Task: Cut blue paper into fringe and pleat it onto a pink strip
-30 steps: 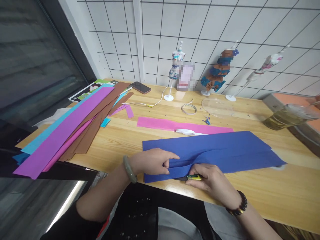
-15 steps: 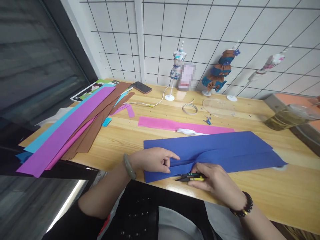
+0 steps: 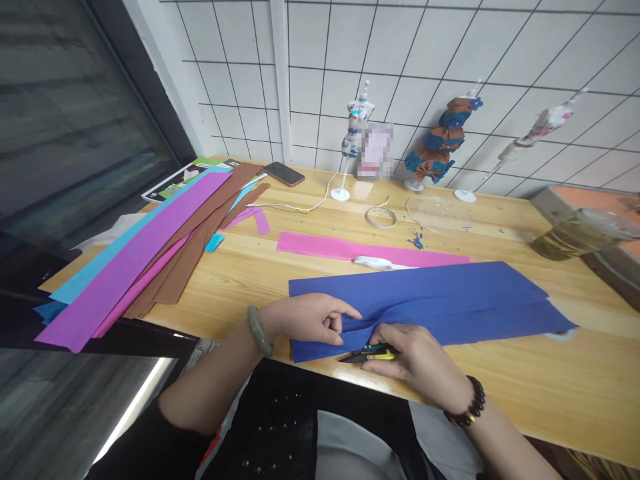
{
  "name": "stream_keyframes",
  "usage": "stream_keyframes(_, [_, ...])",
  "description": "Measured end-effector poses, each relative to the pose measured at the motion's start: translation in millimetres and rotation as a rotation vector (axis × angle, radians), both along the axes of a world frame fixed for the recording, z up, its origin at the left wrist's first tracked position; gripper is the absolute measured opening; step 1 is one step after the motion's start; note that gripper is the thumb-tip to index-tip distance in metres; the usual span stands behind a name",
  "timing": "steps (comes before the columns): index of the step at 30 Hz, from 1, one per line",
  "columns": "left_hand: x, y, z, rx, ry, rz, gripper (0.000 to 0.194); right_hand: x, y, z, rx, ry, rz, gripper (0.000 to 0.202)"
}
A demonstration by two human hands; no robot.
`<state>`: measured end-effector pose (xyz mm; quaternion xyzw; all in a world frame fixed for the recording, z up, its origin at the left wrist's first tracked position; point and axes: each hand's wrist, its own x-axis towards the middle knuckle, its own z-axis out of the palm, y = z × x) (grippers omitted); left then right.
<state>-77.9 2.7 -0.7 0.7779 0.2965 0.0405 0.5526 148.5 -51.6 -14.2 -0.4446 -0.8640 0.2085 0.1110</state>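
Observation:
A blue sheet (image 3: 465,293), like crepe paper, lies along the table's front edge with a raised fold between my hands. My left hand (image 3: 305,318) rests on its left end. The index finger and thumb are stretched apart, the other fingers curled, and nothing shows in them. Closed around small thread snips (image 3: 380,355) with black blades and a yellow part is my right hand (image 3: 417,360). The blades point left, at the sheet's near edge beneath the left fingers. Part of the snips is hidden by the right fingers.
A pink strip (image 3: 315,245) and a white object (image 3: 373,262) lie behind the sheet. Purple (image 3: 145,247) and brown (image 3: 175,280) strips are piled left. A phone (image 3: 284,174), small dress forms (image 3: 359,120) and a tape roll (image 3: 380,217) are farther back. A cup (image 3: 575,233) stands right.
My right hand has moved slightly left with the snips, bringing the blades farther along the sheet's near edge. My left hand has hardly moved.

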Motion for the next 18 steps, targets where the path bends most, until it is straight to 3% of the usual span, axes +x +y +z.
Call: stream_keyframes(18, [-2.0,-0.7,-3.2,0.049,-0.006,-0.004,0.053,-7.3,1.9,-1.6,-0.021,0.002,0.015,0.039])
